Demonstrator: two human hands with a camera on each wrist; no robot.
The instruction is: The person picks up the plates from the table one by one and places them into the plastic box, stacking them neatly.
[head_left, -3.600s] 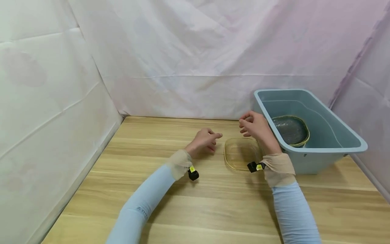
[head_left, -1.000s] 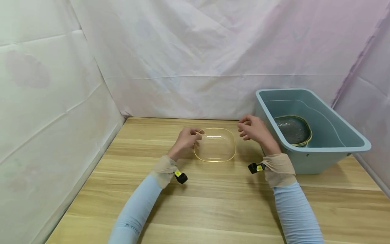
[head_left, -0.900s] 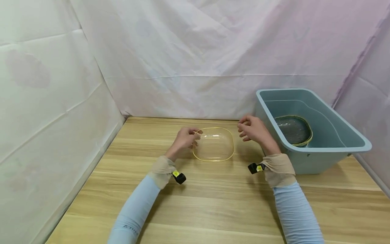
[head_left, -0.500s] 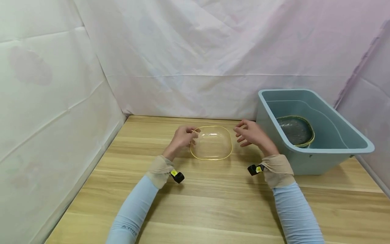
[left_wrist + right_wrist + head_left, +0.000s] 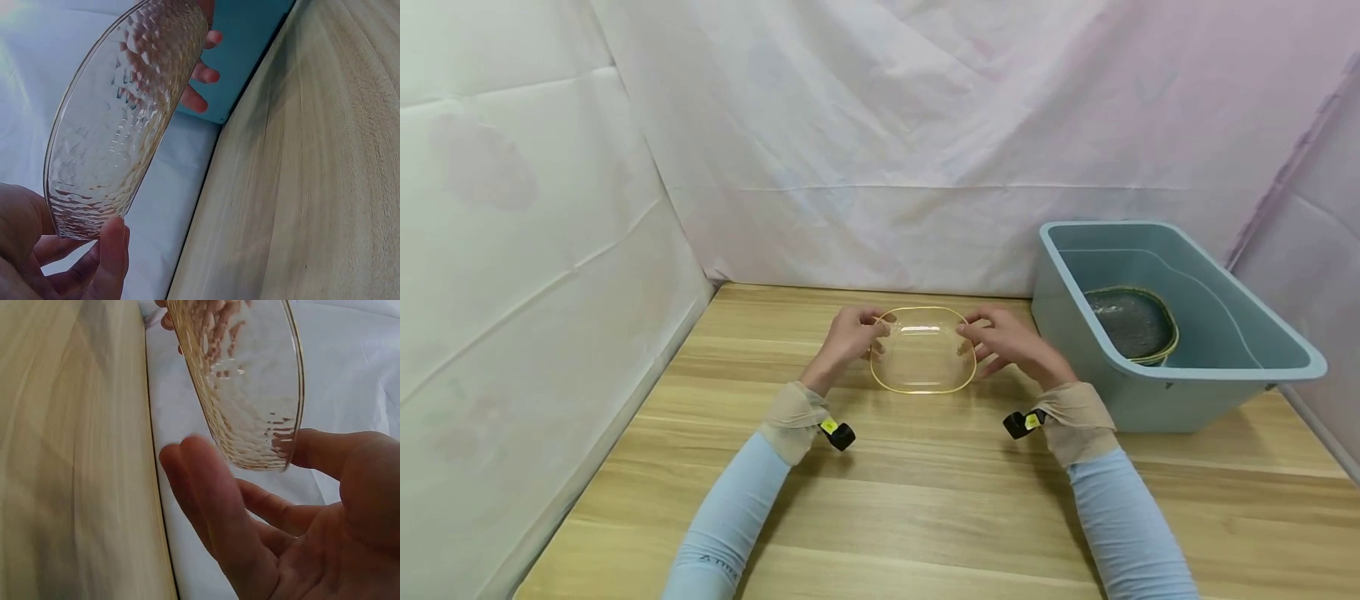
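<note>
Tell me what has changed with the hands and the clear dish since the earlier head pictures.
The clear glass dish went from the table beside the blue tub leftward, lifted by the left hand. The right hand, apart half a second ago, now holds its other edge. The tub and the dark plates in it stayed put.

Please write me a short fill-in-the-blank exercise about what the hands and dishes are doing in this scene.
1. The clear glass bowl with a gold rim is held by ____ hands, the left hand and the right hand.
2. The bowl is held above the wooden ____.
3. The dark plate lies inside the blue-grey ____.
4. The tub stands to the ____ of the bowl in the head view.

Missing words: both; table; tub; right
</note>
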